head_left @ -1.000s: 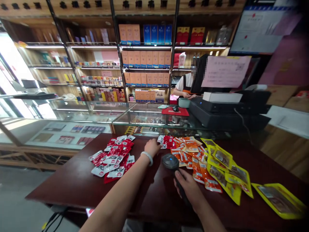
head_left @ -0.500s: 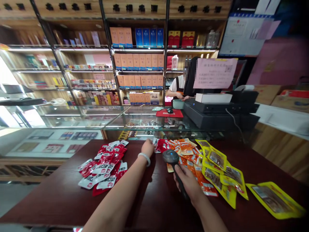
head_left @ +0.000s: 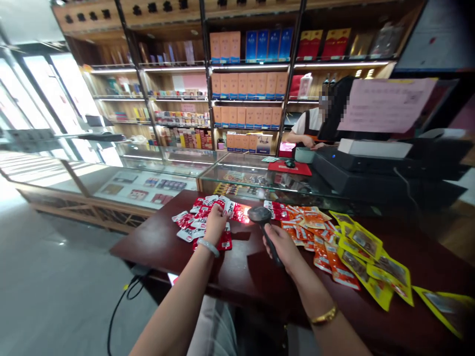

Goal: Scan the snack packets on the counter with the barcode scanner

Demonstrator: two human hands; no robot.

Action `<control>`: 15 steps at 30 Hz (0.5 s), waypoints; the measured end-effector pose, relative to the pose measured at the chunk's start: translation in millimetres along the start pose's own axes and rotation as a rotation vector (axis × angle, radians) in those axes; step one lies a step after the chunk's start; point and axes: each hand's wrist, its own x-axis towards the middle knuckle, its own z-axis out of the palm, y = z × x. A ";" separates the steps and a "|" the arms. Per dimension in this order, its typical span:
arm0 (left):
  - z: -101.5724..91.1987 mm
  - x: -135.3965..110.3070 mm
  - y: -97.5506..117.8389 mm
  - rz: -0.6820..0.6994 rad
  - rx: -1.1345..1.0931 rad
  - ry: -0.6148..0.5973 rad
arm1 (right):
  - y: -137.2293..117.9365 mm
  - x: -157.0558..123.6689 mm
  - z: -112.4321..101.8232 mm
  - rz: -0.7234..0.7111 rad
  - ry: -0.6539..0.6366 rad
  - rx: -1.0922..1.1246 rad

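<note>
My right hand (head_left: 281, 242) is wrapped round the handle of a black barcode scanner (head_left: 260, 214), its head turned to the left. A bright glow from it falls on a red-and-white snack packet (head_left: 237, 211), which my left hand (head_left: 216, 221) pinches by its white end. That hand is over a pile of similar red-and-white packets (head_left: 191, 233) on the left of the table. Right of the scanner lie a few more red packets (head_left: 279, 210), then orange packets (head_left: 311, 217) and larger yellow packets (head_left: 358, 240).
These packets lie on a dark red-brown table (head_left: 237, 269). Behind it stand a glass display counter (head_left: 241, 173) and a checkout terminal (head_left: 371, 163), with a person's arm (head_left: 302, 138) beside it. A black cable (head_left: 115, 306) hangs at the lower left.
My left hand has moved from the red packets in the middle to the left pile, with a packet now in its fingers. The scanner now lights that packet. The view has turned left.
</note>
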 end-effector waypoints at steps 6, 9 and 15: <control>-51.1 7.6 -29.7 -0.128 0.064 0.073 | 2.7 5.9 18.1 -0.025 -0.104 -0.128; -78.7 20.8 -42.3 -0.190 0.182 0.139 | 4.6 8.9 16.1 -0.036 -0.122 -0.175; -101.6 39.3 -51.7 -0.224 0.480 0.067 | 6.2 11.1 2.8 -0.012 -0.128 -0.187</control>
